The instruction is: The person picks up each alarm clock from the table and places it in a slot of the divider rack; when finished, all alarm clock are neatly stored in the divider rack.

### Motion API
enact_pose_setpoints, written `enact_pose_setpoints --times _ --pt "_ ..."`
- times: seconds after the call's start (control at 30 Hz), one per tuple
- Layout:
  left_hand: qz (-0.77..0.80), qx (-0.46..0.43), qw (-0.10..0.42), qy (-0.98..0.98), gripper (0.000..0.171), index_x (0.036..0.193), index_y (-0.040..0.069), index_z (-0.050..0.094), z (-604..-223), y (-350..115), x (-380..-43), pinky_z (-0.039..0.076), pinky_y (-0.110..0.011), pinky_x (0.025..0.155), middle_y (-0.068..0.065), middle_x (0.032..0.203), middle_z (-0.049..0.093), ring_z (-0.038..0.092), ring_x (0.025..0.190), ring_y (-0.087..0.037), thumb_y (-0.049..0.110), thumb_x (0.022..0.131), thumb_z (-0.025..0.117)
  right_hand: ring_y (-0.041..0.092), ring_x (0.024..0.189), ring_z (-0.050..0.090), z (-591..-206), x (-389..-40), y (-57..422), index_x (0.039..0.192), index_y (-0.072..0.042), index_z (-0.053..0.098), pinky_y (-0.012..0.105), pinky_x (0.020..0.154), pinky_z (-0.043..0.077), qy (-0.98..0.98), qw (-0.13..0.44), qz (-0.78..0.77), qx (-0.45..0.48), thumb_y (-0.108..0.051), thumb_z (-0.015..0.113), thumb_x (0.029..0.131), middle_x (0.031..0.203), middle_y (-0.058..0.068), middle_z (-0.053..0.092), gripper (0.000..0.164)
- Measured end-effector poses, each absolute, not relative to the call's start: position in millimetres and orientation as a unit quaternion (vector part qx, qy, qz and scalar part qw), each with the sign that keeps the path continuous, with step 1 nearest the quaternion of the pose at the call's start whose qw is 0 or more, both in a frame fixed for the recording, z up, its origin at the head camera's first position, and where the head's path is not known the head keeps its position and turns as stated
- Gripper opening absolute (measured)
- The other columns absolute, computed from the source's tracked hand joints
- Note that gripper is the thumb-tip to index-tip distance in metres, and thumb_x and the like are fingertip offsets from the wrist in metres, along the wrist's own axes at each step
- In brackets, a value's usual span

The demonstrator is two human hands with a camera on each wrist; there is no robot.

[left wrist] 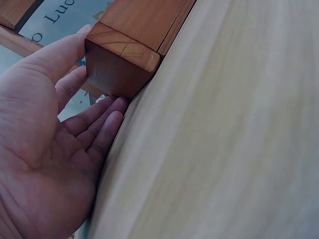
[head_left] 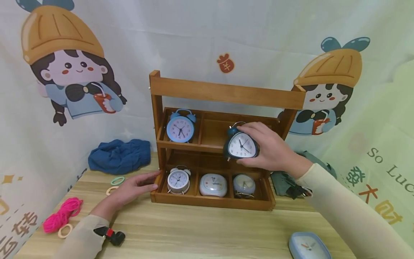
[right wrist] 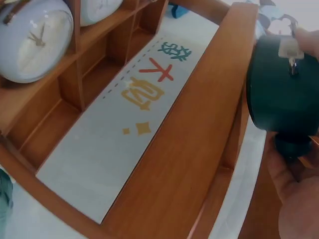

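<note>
My right hand (head_left: 270, 149) grips a dark green, rounded-triangle alarm clock (head_left: 242, 145) by its right side, in front of the upper tier of a brown wooden two-tier rack (head_left: 226, 94). The right wrist view shows the clock's dark green body (right wrist: 284, 84) with fingers at its edge. At the rack's lower left end, my left hand (head_left: 136, 189) touches the side with extended fingers; the left wrist view has that wooden corner (left wrist: 122, 74) against the fingertips. On the upper tier stands a blue twin-bell clock (head_left: 180, 128). Below are a white twin-bell clock (head_left: 178, 181), a white rounded clock (head_left: 213, 185) and a greyish round clock (head_left: 244, 185).
A light blue clock (head_left: 309, 246) lies on the table (head_left: 194, 230) at front right. To the left are pink yarn (head_left: 63, 215), a green ring (head_left: 118, 180), wooden rings (head_left: 65, 231) and blue cloth (head_left: 119, 156). Grey-green cloth (head_left: 281, 183) lies right of the rack.
</note>
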State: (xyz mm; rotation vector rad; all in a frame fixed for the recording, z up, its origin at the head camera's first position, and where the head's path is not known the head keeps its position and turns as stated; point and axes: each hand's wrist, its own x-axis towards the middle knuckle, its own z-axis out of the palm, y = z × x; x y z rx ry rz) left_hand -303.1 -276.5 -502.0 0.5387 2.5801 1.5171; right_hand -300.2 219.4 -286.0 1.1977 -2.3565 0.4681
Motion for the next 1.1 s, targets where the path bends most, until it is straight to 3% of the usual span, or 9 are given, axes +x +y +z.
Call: enact_pose_setpoints --times 0.27,0.43,0.73,1.1 --pt "0.509 0.186 0.051 0.839 0.066 0.166 0.014 0.054 -498 -276 -303 0.046 -0.022 0.108 -0.015 0.168 0.052 0.052 0.152 -0.041 0.034 0.108 0.077 0.035 0.139 0.058 -277 -327 196 0.157 -0.002 0.059 0.057 0.112 0.052 -0.858 0.252 0.17 0.414 -0.042 0.101 0.081 0.154 0.017 0.062 0.095" --pt "0.506 0.186 0.05 0.841 0.066 0.166 0.013 0.054 -497 -276 -302 0.046 -0.022 0.109 -0.016 0.169 0.052 0.052 0.152 -0.042 0.034 0.108 0.076 0.036 0.139 0.058 -277 -345 183 0.154 -0.001 0.061 0.056 0.115 0.051 -0.855 0.266 0.177 0.407 -0.041 0.102 0.081 0.152 0.018 0.062 0.093" --pt "0.489 0.177 0.045 0.853 0.066 0.166 0.015 0.055 -501 -274 -302 0.048 -0.035 0.113 -0.014 0.167 0.055 0.054 0.151 -0.04 0.039 0.108 0.076 0.037 0.139 0.056 -289 -371 166 0.155 -0.003 0.061 0.055 0.115 0.051 -0.869 0.26 0.135 0.398 -0.046 0.099 0.083 0.15 0.017 0.063 0.093" --pt "0.481 0.174 0.043 0.858 0.067 0.167 0.015 0.054 -498 -274 -300 0.048 -0.046 0.117 -0.014 0.166 0.055 0.054 0.151 -0.04 0.041 0.108 0.075 0.035 0.151 0.04 -290 -374 163 0.162 -0.01 0.056 0.056 0.123 0.041 -0.895 0.21 0.107 0.379 -0.06 0.092 0.088 0.158 0.012 0.06 0.097"
